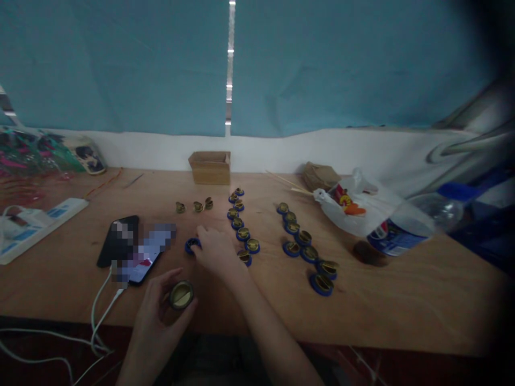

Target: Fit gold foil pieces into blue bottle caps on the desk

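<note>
My left hand (pixel 155 308), near the table's front edge, holds a round brass-coloured disc (pixel 181 295) with a line across its face, gripped between thumb and fingers. My right hand (pixel 215 251) reaches across to a blue ring (pixel 190 246) on the table, its fingertips closed at the ring's right edge. A column of brass pieces in blue rings (pixel 243 234) runs beside and partly behind my right wrist. Farther right stands a second, slanting column of such pieces (pixel 309 253), several with tilted flaps. Beyond the blue ring lie three brass pieces (pixel 198 207) without blue rings.
A small cardboard box (pixel 211 170) stands at the back. Two phones (pixel 117 241) (pixel 151 252) with white cables and a power strip (pixel 42 228) lie left. On the right are a plastic bag (pixel 362 206), a large bottle (pixel 410 225) lying tilted, and thin sticks (pixel 289 184).
</note>
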Demonstrator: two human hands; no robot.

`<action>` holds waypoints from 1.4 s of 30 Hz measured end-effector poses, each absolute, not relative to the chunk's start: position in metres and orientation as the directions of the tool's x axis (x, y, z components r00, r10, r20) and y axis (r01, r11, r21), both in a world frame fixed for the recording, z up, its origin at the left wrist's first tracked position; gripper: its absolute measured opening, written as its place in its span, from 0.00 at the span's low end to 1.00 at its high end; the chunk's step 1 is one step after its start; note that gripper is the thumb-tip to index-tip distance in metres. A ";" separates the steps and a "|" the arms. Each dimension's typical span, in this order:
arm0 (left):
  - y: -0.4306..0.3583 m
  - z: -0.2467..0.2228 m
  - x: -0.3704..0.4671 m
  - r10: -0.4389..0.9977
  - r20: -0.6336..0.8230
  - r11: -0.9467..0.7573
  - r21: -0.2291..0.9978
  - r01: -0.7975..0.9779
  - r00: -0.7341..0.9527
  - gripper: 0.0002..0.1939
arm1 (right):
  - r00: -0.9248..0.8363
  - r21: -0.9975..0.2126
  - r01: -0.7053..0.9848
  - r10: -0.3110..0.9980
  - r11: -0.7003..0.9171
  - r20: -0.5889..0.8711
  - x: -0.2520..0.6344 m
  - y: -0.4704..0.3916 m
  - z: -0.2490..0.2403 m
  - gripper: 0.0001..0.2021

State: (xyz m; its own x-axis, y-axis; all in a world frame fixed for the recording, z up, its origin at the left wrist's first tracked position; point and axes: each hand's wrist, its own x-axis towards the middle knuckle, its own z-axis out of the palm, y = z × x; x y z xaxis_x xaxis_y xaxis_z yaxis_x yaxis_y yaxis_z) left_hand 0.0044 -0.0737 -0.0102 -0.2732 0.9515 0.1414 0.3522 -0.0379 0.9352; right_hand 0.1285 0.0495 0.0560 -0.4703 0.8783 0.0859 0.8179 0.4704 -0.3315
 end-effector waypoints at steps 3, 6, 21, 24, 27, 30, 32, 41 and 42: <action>-0.076 -0.011 0.004 0.956 0.128 -0.027 0.935 0.354 -0.265 0.25 | -0.486 -0.303 0.822 0.871 0.482 0.065 0.118 0.060 0.052 0.09; -0.076 -0.009 0.006 0.958 0.127 -0.030 0.936 0.351 -0.256 0.25 | -0.485 -0.283 0.831 0.873 0.479 0.051 0.112 0.062 0.050 0.10; -0.071 -0.017 -0.003 0.945 0.165 -0.057 0.933 0.354 -0.283 0.25 | -0.473 -0.268 0.845 0.881 0.462 0.027 0.101 0.065 0.046 0.20; -0.070 -0.016 -0.001 0.941 0.176 -0.061 0.929 0.366 -0.289 0.25 | -0.471 -0.271 0.846 0.882 0.460 0.027 0.100 0.066 0.044 0.21; -0.070 -0.012 0.003 0.937 0.179 -0.058 0.927 0.371 -0.301 0.24 | -0.470 -0.278 0.844 0.882 0.458 0.026 0.100 0.066 0.045 0.20; -0.071 -0.008 0.007 0.933 0.166 -0.043 0.932 0.361 -0.319 0.24 | -0.467 -0.288 0.841 0.883 0.459 0.041 0.103 0.065 0.049 0.19; -0.072 -0.008 0.007 0.936 0.149 -0.028 0.935 0.354 -0.320 0.24 | -0.467 -0.296 0.836 0.882 0.462 0.060 0.107 0.063 0.053 0.19; -0.069 -0.018 0.003 0.953 0.168 -0.047 0.905 0.424 -0.252 0.25 | -0.515 -0.324 0.788 0.849 0.524 0.122 0.142 0.046 0.079 0.17; -0.069 -0.018 0.004 0.954 0.173 -0.053 0.903 0.427 -0.247 0.25 | -0.519 -0.327 0.783 0.846 0.529 0.126 0.149 0.042 0.081 0.17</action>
